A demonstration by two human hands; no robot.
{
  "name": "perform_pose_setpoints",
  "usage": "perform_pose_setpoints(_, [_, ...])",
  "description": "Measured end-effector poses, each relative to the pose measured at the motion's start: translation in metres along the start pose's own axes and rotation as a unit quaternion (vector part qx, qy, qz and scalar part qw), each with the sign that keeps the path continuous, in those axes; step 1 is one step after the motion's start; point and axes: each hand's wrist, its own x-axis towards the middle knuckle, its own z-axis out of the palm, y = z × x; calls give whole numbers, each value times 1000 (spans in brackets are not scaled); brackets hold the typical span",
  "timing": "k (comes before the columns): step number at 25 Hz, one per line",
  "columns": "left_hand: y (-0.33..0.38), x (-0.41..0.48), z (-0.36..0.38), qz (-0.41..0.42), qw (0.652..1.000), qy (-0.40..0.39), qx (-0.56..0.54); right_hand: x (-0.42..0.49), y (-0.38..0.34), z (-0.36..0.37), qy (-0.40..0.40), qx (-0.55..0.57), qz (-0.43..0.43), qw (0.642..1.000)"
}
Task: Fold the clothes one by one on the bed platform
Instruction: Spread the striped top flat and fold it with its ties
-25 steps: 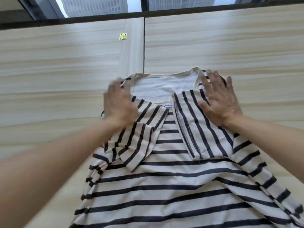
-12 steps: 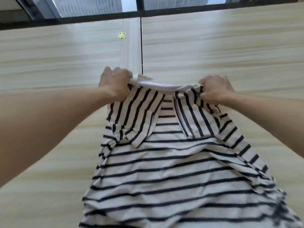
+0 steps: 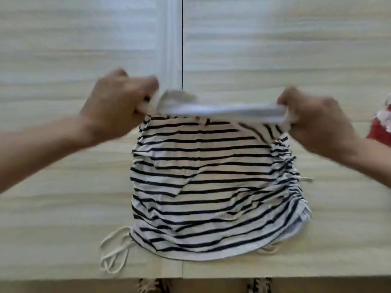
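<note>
A cream top with dark blue stripes (image 3: 211,182) lies on the pale wooden bed platform (image 3: 63,187), its hem near the front edge. My left hand (image 3: 118,104) grips the top's upper left corner and my right hand (image 3: 317,117) grips the upper right corner. Between them the upper edge is lifted off the platform and stretched into a blurred white band (image 3: 222,111). Gathers run down the right side seam. White drawstrings (image 3: 115,252) trail from the lower left hem.
A red and white item (image 3: 380,127) lies at the right edge of view. A dark seam (image 3: 182,39) splits the platform into two panels. The platform's front edge (image 3: 84,277) runs along the bottom, with the floor below.
My hands went from pressing flat on the folded-in sleeves to gripping the shoulders. They have lifted the upper edge and pulled it toward me. The view has tipped downward.
</note>
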Motion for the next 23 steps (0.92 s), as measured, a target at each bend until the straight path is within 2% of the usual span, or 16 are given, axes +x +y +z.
perform_pose_setpoints(2, [27,-58,5,58,997,-54,-18,-66,-24,11,-16,11,-37,999])
perform_pose_setpoints(3, [40,-93,15,88,990,-103,-34,-103,-32,24,-54,-2,-46,997])
perform_pose_setpoints(5, [65,-165,42,133,957,-252,-63,-174,-39,53,-207,-47,-40,976])
perform_pose_setpoints(6, [76,-195,54,147,931,-327,-68,-199,-39,64,-301,-65,-16,951])
perform_pose_setpoints(7, [85,-218,65,155,911,-376,-73,-216,-38,69,-364,-74,18,928])
perform_pose_setpoints(8, [93,-231,73,146,904,-394,-84,-225,-36,72,-392,-66,59,916])
perform_pose_setpoints(9, [102,-233,79,123,912,-380,-97,-228,-33,73,-386,-33,109,915])
perform_pose_setpoints(10, [111,-227,84,91,927,-347,-110,-228,-30,73,-341,11,164,926])
perform_pose_setpoints(12, [135,-201,93,21,954,-273,-120,-220,-20,77,-208,55,248,945])
perform_pose_setpoints(14, [169,-173,106,-23,964,-235,-119,-213,-1,86,-120,63,324,936])
perform_pose_setpoints(15, [191,-159,115,-25,964,-235,-123,-214,11,90,-102,65,370,921])
perform_pose_setpoints(18, [256,-125,141,7,959,-244,-143,-230,35,98,-124,71,474,869])
perform_pose_setpoints(20, [289,-110,160,25,946,-284,-152,-254,34,103,-153,84,502,847])
perform_pose_setpoints(23, [315,-110,189,39,916,-385,-102,-288,16,111,-161,105,474,859])
